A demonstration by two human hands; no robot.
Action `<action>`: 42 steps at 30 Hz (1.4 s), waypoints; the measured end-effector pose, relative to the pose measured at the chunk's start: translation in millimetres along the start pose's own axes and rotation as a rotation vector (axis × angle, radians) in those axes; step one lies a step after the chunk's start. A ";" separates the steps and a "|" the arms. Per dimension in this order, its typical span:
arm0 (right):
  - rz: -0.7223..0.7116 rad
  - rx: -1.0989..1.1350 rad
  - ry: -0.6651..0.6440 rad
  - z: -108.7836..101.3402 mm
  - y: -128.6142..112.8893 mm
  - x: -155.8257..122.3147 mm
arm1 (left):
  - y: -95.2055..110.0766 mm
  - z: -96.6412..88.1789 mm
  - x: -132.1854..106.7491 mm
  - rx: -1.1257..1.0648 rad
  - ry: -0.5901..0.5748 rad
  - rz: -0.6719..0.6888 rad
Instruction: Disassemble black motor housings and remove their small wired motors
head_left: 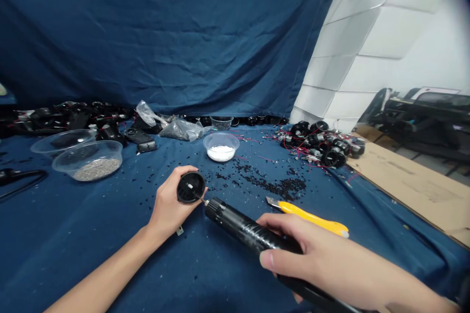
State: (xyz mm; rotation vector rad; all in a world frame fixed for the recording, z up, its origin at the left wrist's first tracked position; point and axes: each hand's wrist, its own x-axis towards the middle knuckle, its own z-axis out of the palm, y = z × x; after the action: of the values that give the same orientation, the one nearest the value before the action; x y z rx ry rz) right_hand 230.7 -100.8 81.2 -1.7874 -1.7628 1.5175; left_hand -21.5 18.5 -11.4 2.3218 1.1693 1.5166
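My left hand [169,205] is closed around a small round black part [190,187], holding it just above the blue cloth with its open face turned toward me. My right hand [323,259] grips a black electric screwdriver [242,227] by its body. The thin bit of the screwdriver points up and left, and its tip sits inside the round part. A yellow utility knife [312,217] lies on the cloth just behind my right hand.
A small cup of white bits [221,146] stands behind the part. Two clear bowls [87,159] sit at the left, one holding grey screws. Loose black screws [271,183] are scattered mid-table. Wired black parts [323,144] are piled at the right, beside a cardboard sheet [407,186].
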 end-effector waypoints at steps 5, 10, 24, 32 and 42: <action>-0.026 -0.029 0.031 -0.4 1.3 -0.5 | -0.5 0.6 0.3 -0.013 -0.025 0.031; 0.024 0.029 -0.007 -1.2 4.4 1.8 | -0.8 1.1 -0.2 -0.003 -0.069 0.086; -0.010 0.078 -0.223 -29.0 0.2 0.3 | -4.0 -5.4 4.2 0.080 -0.321 0.280; 0.075 0.153 -0.258 -31.3 -0.7 0.9 | -8.4 -5.0 1.0 0.035 -0.392 0.261; 0.072 0.146 -0.272 -33.7 3.3 0.0 | -3.5 -4.4 -0.4 -0.008 -0.452 0.181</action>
State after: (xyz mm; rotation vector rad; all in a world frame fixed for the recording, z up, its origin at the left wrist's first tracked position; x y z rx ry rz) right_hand 257.9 -85.2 93.9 -1.6548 -1.6628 1.9439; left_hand -27.0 19.3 -11.3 2.6301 0.8542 0.9508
